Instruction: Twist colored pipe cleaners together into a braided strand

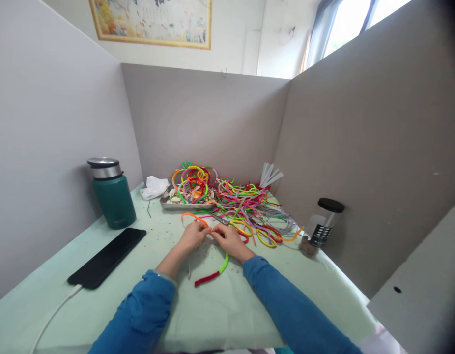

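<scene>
My left hand (195,235) and my right hand (229,239) meet over the middle of the table, fingertips pinched close together. Between them is an orange pipe cleaner (190,215), its free end curving up and left past my left hand. From under my right hand comes a strip of coiled pipe cleaner, green near the hand and dark red (207,280) toward its end. Whether this strip joins the orange piece is hidden by my fingers. Just beyond my right hand lie metal scissor blades (220,218) beside yellow and red loops (266,239).
A metal tray (186,206) holds small pieces and colourful coiled rings. Right of it spreads a heap of pipe cleaners (245,199). A green bottle (115,201), a phone (107,258) on a cable and tissues (154,187) are left; a clear jar (319,228) stands right. Grey partitions enclose the table.
</scene>
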`<move>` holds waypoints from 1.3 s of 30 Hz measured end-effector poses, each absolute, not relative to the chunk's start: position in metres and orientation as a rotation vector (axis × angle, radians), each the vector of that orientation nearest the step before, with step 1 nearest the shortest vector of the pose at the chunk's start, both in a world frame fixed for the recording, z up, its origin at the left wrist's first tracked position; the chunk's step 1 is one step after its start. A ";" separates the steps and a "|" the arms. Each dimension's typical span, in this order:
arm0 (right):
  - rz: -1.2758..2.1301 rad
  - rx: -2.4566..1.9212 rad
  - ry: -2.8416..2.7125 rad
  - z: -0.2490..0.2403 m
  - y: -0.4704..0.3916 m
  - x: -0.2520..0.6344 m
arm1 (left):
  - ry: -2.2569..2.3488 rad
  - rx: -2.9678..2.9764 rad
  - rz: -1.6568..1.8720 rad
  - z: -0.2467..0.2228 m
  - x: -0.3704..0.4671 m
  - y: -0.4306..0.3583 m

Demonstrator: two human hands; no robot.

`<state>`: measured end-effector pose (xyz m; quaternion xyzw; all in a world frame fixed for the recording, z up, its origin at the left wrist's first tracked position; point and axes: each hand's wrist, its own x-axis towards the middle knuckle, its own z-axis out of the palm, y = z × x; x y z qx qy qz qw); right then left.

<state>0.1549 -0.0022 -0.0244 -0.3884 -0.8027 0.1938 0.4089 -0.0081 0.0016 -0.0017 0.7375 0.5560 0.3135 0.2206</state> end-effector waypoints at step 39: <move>0.496 -0.977 -2.017 -0.026 -0.001 0.155 | 1.562 2.042 0.872 -0.001 -0.008 0.000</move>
